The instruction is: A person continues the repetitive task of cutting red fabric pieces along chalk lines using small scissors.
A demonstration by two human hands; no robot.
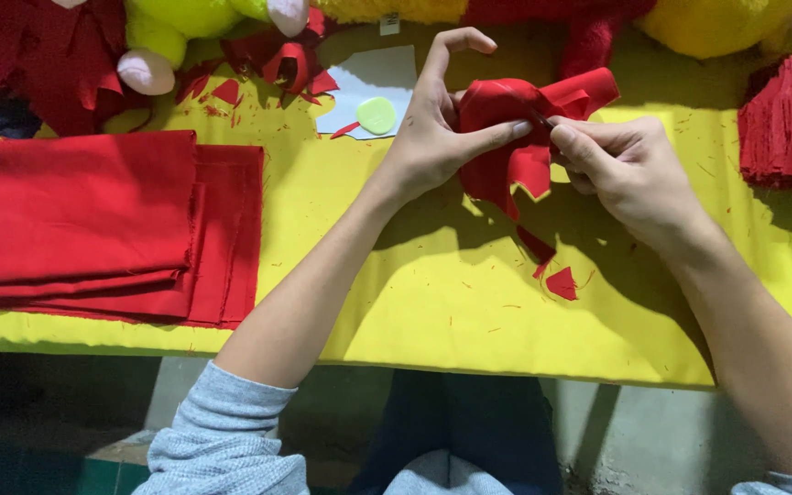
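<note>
Nearest me, grey sleeves run up to two bare forearms over a table covered in a yellow cloth. Small red scraps lie on the cloth just below my hands, with thin red threads scattered around. Above them my left hand pinches a cut piece of red fabric between thumb and forefinger, the other fingers lifted away. My right hand is closed on the same piece from the other side, and a thin dark tip shows between its fingers; I cannot tell what tool it is. So both hands are close together, clamped on the fabric, which hangs just above the table at centre right. I judge the main risk is that dark tip: it sits right beside my left thumb, and a slip could nick the skin or tear the fabric off line. The dangling flaps could also catch. To the left lies a folded stack of red cloth, to the right a red pile. Further off are a pale green disc on white paper and yellow plush toys. I see no container anywhere.
</note>
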